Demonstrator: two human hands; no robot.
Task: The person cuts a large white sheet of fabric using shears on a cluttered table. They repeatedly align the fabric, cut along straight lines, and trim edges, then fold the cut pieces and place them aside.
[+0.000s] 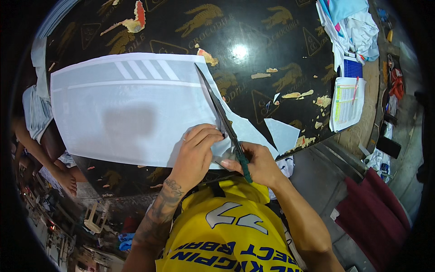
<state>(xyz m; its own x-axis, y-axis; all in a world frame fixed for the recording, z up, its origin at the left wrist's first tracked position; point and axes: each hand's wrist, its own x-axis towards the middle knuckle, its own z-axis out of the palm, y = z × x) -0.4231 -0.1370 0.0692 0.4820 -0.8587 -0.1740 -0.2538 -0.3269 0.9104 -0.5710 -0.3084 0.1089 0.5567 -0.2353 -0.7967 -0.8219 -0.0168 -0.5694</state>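
A pale grey and white sheet (90,118), seemingly fabric, lies on the table with slanted white stripes along its far edge. Large dark scissors (218,105) with green-wrapped handles cross its right end, blades pointing away from me. My right hand (259,164) is closed around the handles. My left hand (194,152) rests on the sheet just left of the blades, its fingers curled together on the material; the fingertips are partly hidden. To the right of the scissors lies a narrow strip of the same material (248,131), with a loose offcut (283,135) beside it.
The black table (253,45) has gold animal prints and peeling patches. A paper stack (346,106) with a red pen and heaped white and blue cloth (358,31) sit along its right side. Another person's hand (67,182) is at left. Maroon cloth (371,217) lies at lower right.
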